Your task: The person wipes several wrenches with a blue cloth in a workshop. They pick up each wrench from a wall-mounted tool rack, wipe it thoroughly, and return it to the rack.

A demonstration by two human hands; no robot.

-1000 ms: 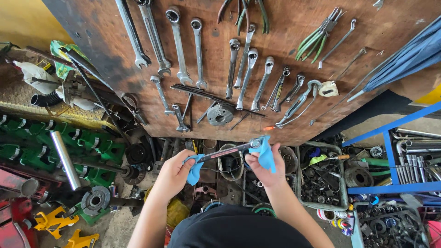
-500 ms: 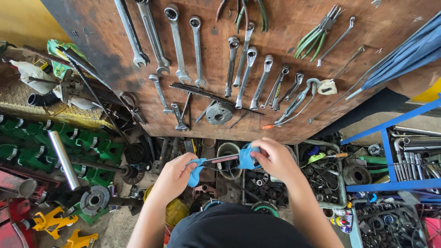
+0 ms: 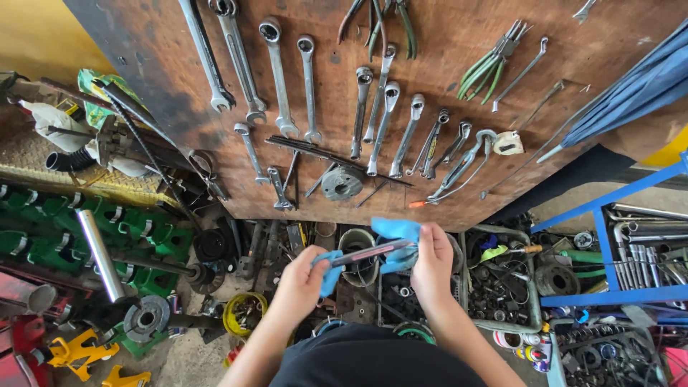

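The left hand (image 3: 301,282) grips one end of a slim metal tool (image 3: 369,252) through a blue cloth (image 3: 393,236); the right hand (image 3: 432,261) is closed on the cloth bunched over the other end. Below lie bins of parts (image 3: 502,287). Beyond, wrenches (image 3: 276,75) hang on a wooden board (image 3: 444,107).

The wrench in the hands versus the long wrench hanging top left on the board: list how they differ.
The held wrench lies nearly level between the left hand and right hand, partly wrapped in blue cloth; the hanging wrench hangs steeply on the wooden board, bare and longer. Both are grey metal.
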